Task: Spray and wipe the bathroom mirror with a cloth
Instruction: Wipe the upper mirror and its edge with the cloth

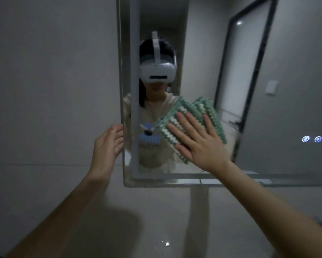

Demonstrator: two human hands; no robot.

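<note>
The wall mirror (286,81) fills the upper right, framed by a frosted border. A green and white ribbed cloth (177,120) lies flat against the glass near its lower left corner. My right hand (197,138) presses the cloth to the mirror with straight, spread fingers. My left hand (108,146) is at the mirror's left edge (121,108), fingers curled round the rim. No spray bottle is in view. The glass reflects a person wearing a white headset.
Grey tiled wall (44,81) lies left of and below the mirror. Two small lit touch icons (311,139) glow on the glass at the right. A dark-framed door is reflected in the mirror. A glossy surface (165,239) lies below.
</note>
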